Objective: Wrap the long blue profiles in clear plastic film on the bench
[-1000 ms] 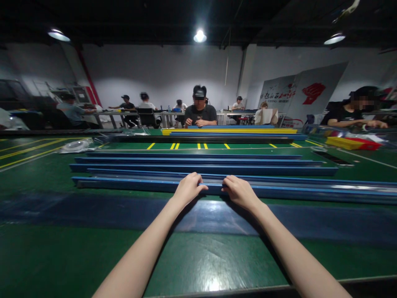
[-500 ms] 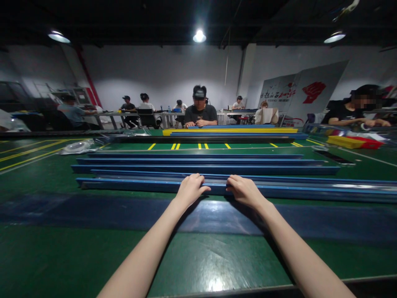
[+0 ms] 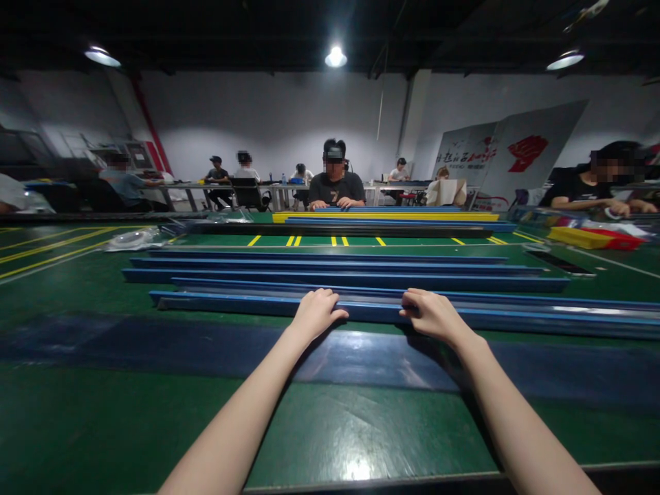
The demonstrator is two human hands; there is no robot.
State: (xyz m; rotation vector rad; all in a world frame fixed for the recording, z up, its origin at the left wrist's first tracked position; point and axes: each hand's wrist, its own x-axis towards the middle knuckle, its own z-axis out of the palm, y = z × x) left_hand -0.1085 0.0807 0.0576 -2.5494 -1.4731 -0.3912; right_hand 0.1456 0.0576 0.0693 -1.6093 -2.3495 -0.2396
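A long blue channel strip point(image 3: 247, 302) lies across the table in front of me. My left hand point(image 3: 317, 313) has its fingers hooked over the near wall, with the thumb along the front face. Farther right, my right hand point(image 3: 430, 315) grips the same strip, fingers curled over its upper edge; the fingertips are partly hidden inside the channel. A flat, dark blue translucent strip point(image 3: 206, 347) lies under my forearms, nearer to me. Just beyond the held piece rest several more blue channel strips point(image 3: 350, 278), parallel to it.
The green tabletop point(image 3: 330, 426) has yellow line marks. Farther off lie a black strip point(image 3: 361, 229) and a yellow strip point(image 3: 386, 216). A phone point(image 3: 562, 263) and red and yellow trays point(image 3: 613, 238) are at right, plastic wrap point(image 3: 137, 239) at left. A co-worker point(image 3: 337, 185) sits opposite.
The held blue channel strip has slid to the right, its left end moving inward. My right hand has moved right with it, while my left hand stays nearly in place.
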